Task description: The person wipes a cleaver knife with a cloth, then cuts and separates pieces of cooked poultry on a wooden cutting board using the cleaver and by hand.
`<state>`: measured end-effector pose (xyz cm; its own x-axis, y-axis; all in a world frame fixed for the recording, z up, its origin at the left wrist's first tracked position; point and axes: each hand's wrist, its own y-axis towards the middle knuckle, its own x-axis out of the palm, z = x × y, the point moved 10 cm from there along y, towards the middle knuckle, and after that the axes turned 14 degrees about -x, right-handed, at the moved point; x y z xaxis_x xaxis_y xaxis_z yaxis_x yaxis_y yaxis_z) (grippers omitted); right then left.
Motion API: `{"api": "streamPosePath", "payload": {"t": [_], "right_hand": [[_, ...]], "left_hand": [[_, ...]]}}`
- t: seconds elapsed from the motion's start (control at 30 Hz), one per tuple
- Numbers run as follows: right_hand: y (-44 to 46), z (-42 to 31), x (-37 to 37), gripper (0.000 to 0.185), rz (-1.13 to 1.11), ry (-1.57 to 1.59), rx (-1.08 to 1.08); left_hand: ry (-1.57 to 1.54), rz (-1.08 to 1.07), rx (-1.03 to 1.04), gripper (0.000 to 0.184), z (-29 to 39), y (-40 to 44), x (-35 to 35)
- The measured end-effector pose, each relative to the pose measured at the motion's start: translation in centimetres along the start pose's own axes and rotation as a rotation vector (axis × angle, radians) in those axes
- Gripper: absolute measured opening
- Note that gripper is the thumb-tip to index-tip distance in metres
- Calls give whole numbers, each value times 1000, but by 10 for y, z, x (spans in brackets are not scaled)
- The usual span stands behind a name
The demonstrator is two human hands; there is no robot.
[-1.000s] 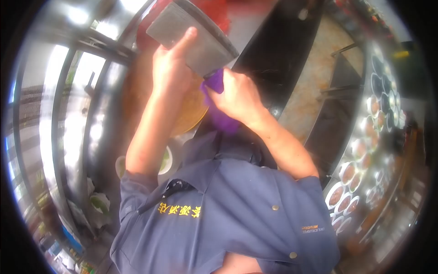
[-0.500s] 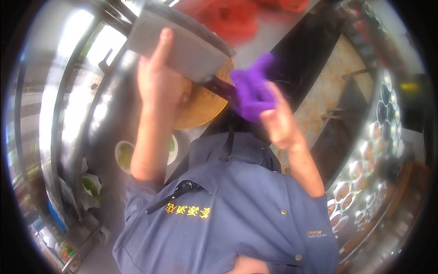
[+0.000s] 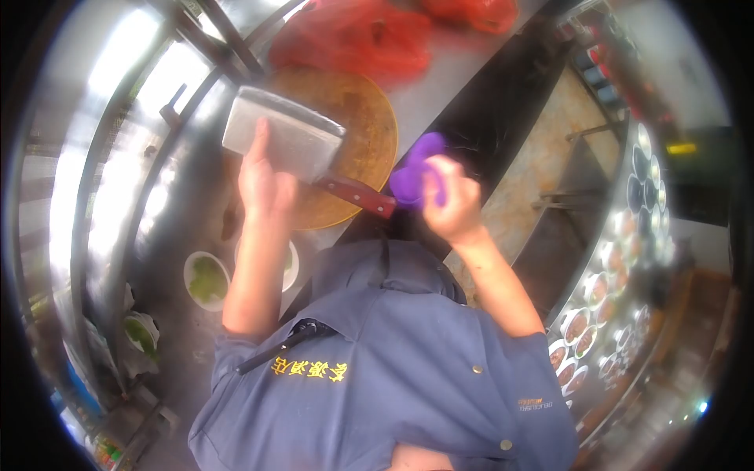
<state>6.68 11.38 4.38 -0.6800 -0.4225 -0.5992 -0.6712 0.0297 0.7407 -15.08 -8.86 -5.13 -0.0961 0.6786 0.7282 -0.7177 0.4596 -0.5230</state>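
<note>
A cleaver is tilted over a round wooden chopping block, its broad grey blade up and its riveted red-brown handle pointing right. My left hand grips the blade's lower side, with one finger laid along the flat face; the other fingers are partly hidden. My right hand is closed on a bunched purple cloth just beyond the handle's end. The handle shows bare, and the cloth looks close to its tip; I cannot tell whether they touch.
Red plastic bags lie behind the block. A white bowl with green leaves stands left of my body, with another bowl partly behind my forearm. Many filled bowls line a counter at right. Metal bars run along the left.
The purple cloth has come off the cleaver's handle, leaving it uncovered. The cleaver has moved lower and nearer my body, showing more of the block.
</note>
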Motion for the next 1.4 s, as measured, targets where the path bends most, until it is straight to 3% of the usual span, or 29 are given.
{"api": "streamPosePath", "payload": {"t": [0.1, 0.17, 0.23, 0.3, 0.4, 0.43, 0.47, 0.5, 0.57, 0.67, 0.7, 0.77, 0.83, 0.9, 1.0, 1.03, 1.1, 1.17, 1.2, 1.23, 1.3, 1.33, 1.4], "right_hand": [[-1, 41, -25, 38, 81, -109, 130], [9, 64, -25, 49, 118, -50, 80], [17, 85, -16, 48, 111, -53, 113], [30, 109, -2, 36, 135, -111, 2], [44, 176, 49, 38, 116, -14, 56], [45, 201, 72, 42, 74, 24, 120], [48, 214, 91, 63, -20, -101, 135], [55, 208, 96, 71, -120, -182, 326], [64, 188, 110, 68, -226, -177, 409], [86, 40, 108, 56, -361, 346, 87], [73, -4, 114, 61, -437, 437, -90], [42, -55, 130, 67, -609, 425, -189], [21, -66, 142, 65, -580, 230, -306], [-1, -44, 161, 53, -597, 78, -233], [-9, -21, 141, 47, -601, 105, -193], [-14, -5, 136, 45, -674, 186, -64], [-31, 29, 126, 41, -602, 260, 127], [-50, 61, 125, 39, -696, 242, 353], [-57, 73, 125, 38, -681, 264, 400], [-66, 84, 126, 36, -678, 252, 408], [-94, 103, 136, 33, -756, 181, 512], [-102, 107, 140, 34, -764, 163, 521], [-111, 104, 145, 34, -773, 116, 531]], "left_hand": [[-62, 94, 34, 41, 24, -1, -37], [-72, 135, 63, 42, 37, -5, -57], [-78, 173, 90, 42, 43, -15, -76], [-91, 217, 103, 44, 45, -21, -92], [-79, 266, 130, 46, 46, -36, -99], [-69, 306, 126, 46, 44, -43, -102], [-77, 315, 135, 45, 43, -42, -110], [-71, 322, 154, 45, 43, -46, -113], [-81, 327, 200, 44, 41, -54, -111], [-144, 338, 272, 42, 32, -55, -113], [-175, 361, 296, 42, 25, -55, -113], [-198, 402, 303, 41, 10, -53, -93], [-243, 411, 289, 42, -8, -34, -99], [-205, 341, 252, 41, -25, -26, -82], [-14, 90, 162, 52, -31, -21, -44], [7, 137, 94, 62, -36, -11, -57], [122, 302, 216, 64, -15, 8, -82], [435, 546, 259, 66, 12, 36, -123], [526, 617, 250, 77, 25, 35, -116], [523, 618, 240, 77, 32, 55, -134], [1245, 854, 296, 103, 57, 98, -168], [1243, 845, 278, 103, 58, 100, -155], [1258, 747, 37, 124, 42, 115, -138]]}}
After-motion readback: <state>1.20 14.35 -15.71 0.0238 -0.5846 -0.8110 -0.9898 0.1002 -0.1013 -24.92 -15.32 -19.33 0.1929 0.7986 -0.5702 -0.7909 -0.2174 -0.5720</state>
